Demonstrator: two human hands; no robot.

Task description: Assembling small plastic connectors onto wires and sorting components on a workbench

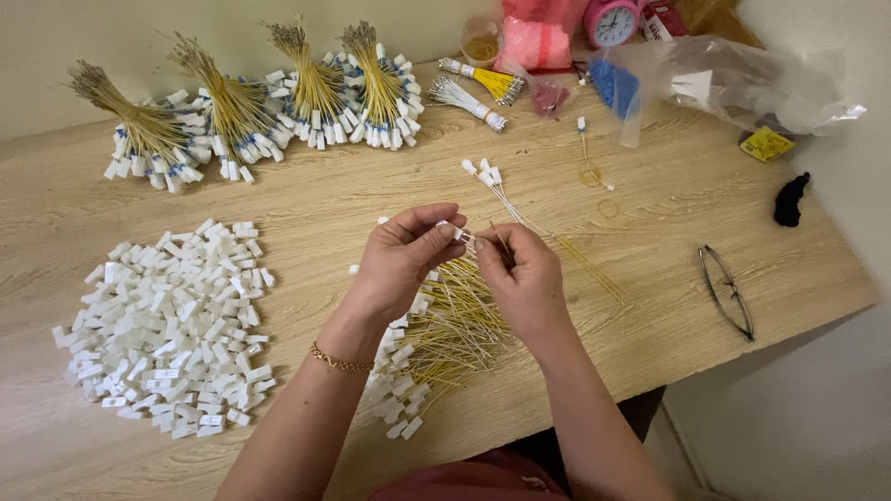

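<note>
- Left hand is pinching a small white connector between thumb and fingertips; right hand is gripping a thin yellow wire right against it.
- Both are hovering over a loose heap of wired connectors on the wooden table.
- Pile of white housings is sitting to the left (bundles along the wall behind).

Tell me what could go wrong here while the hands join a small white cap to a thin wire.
1. The white cap, pinched only at the fingertips of the left hand, might slip into the loose wires below.
2. The thin wire in the right hand may bend.
3. A forearm could perhaps scatter the pile of caps.
</note>
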